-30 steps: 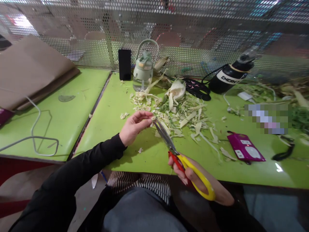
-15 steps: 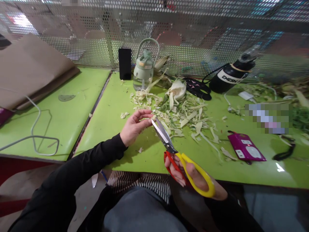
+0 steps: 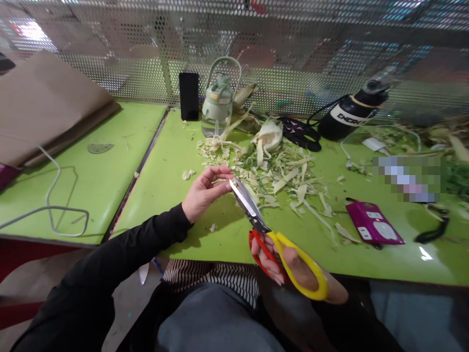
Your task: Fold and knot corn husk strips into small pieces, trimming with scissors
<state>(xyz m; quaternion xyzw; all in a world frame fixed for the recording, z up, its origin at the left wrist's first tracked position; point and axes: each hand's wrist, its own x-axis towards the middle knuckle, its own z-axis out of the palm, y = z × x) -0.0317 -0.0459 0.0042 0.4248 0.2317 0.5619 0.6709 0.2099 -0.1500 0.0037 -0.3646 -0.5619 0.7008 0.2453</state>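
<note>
My right hand (image 3: 269, 261) grips a pair of scissors (image 3: 255, 216) with one red and one yellow handle loop, fingers through the loops. The blades point up and left, slightly apart at the tips. At those tips my left hand (image 3: 207, 189) has its thumb and fingers drawn together in a pinch; whatever is between them is too small to make out. Just beyond both hands lies a heap of pale green and cream corn husk scraps (image 3: 284, 168). A larger folded bundle of whitish husk (image 3: 270, 137) rests on the heap's far side.
On the green table (image 3: 164, 176) stand a lidded water bottle (image 3: 218, 110) and a dark phone (image 3: 189, 97). A black bottle (image 3: 346, 116) leans at the back right. A purple power strip (image 3: 374, 223) lies right, brown cardboard (image 3: 54, 102) left. Perforated metal (image 3: 146, 63) closes the back.
Very little differs. The scissors and my right hand have shifted slightly, and my left fingers stay at the blade tips.
</note>
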